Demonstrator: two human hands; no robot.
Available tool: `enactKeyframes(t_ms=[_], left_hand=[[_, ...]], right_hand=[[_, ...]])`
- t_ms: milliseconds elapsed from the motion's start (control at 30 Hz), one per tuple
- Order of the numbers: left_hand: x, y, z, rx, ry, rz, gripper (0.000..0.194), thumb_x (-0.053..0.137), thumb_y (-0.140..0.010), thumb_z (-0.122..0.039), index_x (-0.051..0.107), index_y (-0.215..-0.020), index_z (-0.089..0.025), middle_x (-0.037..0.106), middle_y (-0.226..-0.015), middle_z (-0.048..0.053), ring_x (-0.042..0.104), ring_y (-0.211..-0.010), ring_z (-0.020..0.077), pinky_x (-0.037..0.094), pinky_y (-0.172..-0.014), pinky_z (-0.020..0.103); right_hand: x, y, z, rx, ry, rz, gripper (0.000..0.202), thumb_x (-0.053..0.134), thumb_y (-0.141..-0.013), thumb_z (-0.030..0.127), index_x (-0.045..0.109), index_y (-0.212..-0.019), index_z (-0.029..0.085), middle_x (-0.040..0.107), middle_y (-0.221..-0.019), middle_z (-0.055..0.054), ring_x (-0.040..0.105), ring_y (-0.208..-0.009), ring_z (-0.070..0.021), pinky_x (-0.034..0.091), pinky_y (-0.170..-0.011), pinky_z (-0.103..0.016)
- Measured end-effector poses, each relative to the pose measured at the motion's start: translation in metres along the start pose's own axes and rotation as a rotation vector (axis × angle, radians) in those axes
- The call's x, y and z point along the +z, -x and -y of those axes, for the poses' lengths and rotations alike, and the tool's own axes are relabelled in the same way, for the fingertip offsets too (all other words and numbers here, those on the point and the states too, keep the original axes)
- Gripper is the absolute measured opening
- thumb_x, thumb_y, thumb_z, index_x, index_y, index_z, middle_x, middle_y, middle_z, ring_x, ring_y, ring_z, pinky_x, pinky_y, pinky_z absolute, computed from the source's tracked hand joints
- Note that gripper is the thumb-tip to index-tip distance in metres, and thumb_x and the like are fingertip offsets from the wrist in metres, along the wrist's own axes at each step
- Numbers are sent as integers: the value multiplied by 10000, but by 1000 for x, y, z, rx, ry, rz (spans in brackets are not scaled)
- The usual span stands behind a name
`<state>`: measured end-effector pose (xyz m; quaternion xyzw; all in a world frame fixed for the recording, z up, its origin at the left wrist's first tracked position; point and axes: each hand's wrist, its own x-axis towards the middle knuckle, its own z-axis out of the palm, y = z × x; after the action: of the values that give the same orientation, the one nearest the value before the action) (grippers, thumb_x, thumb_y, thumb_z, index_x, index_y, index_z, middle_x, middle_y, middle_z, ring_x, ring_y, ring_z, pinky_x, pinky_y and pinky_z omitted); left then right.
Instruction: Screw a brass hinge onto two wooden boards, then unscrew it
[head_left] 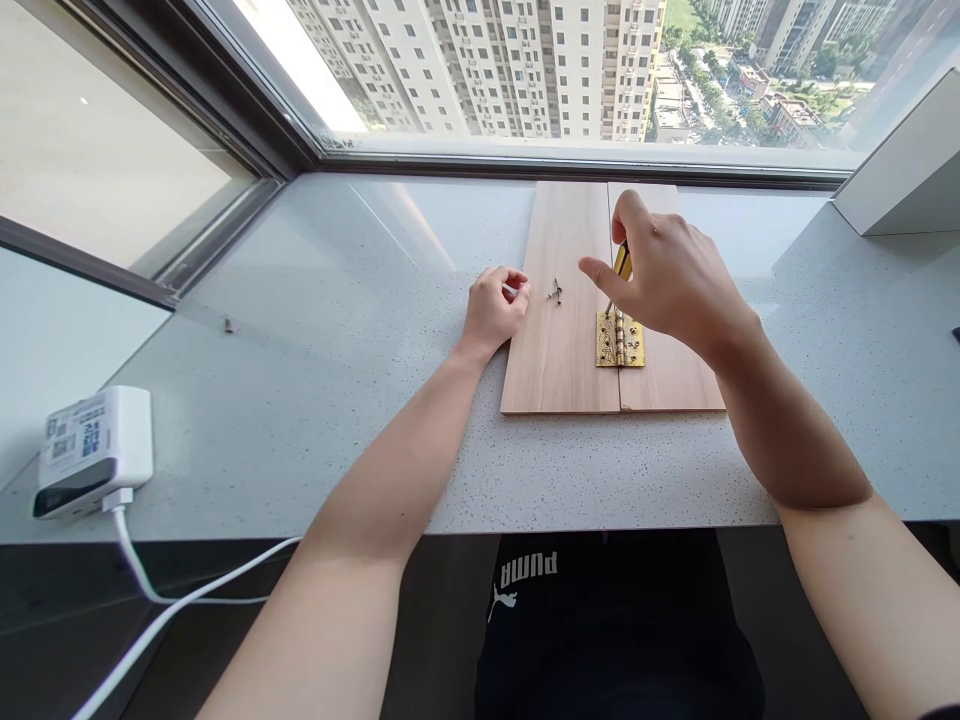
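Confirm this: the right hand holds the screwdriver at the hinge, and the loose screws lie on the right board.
Wrong side: the head view shows the loose screws on the left board. The right hand does hold the screwdriver at the hinge.

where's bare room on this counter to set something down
Bare: counter between left hand and white box, save a small brown bit; also the strip between boards and near edge. Crowded: around the hinge, with right hand, screwdriver and loose screws.
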<state>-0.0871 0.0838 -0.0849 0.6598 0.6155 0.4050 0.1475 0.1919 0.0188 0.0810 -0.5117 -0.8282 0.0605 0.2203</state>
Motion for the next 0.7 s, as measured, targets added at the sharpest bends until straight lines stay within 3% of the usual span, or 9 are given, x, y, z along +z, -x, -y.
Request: enactKeyframes(t_ms=[67, 167, 267, 433, 600, 700], left_hand=[[-1, 0, -1, -7, -2, 8, 84, 753, -1059, -156, 736, -1019, -228, 791, -1166, 97, 706, -829, 205, 669, -955, 403], [-2, 1, -2, -8, 1, 17, 85, 749, -1070, -157, 738, -1023, -227, 794, -1178, 100, 710, -843, 210, 666, -946, 401], [-1, 0, -2, -6, 1, 14, 84, 748, -1067, -152, 741, -1028, -227, 796, -1178, 99, 711, -836, 206, 670, -941, 401], [1, 0, 1, 8, 4, 2, 73, 745, -1043, -163, 737, -1028, -234, 798, -1164, 99, 707, -826, 212, 687, -951, 429], [-1, 0, -1, 17, -10, 3, 33, 740, -1041, -203, 735, -1028, -233, 805, -1158, 110, 714, -840, 225, 692, -937, 449], [-3, 2, -10, 85, -36, -55, 65, 721, -1041, -179, 734, -1038, -242, 794, -1109, 94, 728, -900, 244, 676, -945, 449]], right_hand=[[1, -2, 1, 40, 12, 7, 194, 690, -1104, 425, 581, -1125, 266, 669, -877, -76, 563, -788, -288, 482, -791, -471], [-2, -3, 2, 32, 26, 34, 105, 665, -1080, 259, 567, -1115, 271, 651, -870, -66, 523, -758, -271, 448, -773, -453], [-4, -1, 2, -5, 29, 57, 195, 644, -1032, 157, 566, -1172, 267, 675, -942, -81, 533, -792, -280, 432, -773, -449], [-2, 1, -2, -87, -19, 18, 297, 702, -978, 163, 562, -1206, 291, 717, -1086, -98, 580, -871, -300, 468, -808, -465], [-1, -2, -4, -98, -45, 16, 215, 644, -1044, 173, 554, -1190, 302, 708, -990, -77, 596, -868, -302, 481, -801, -460], [1, -3, -5, -59, -24, 14, 167, 661, -1070, 220, 543, -1162, 294, 707, -988, -82, 587, -844, -296, 470, -785, -451]])
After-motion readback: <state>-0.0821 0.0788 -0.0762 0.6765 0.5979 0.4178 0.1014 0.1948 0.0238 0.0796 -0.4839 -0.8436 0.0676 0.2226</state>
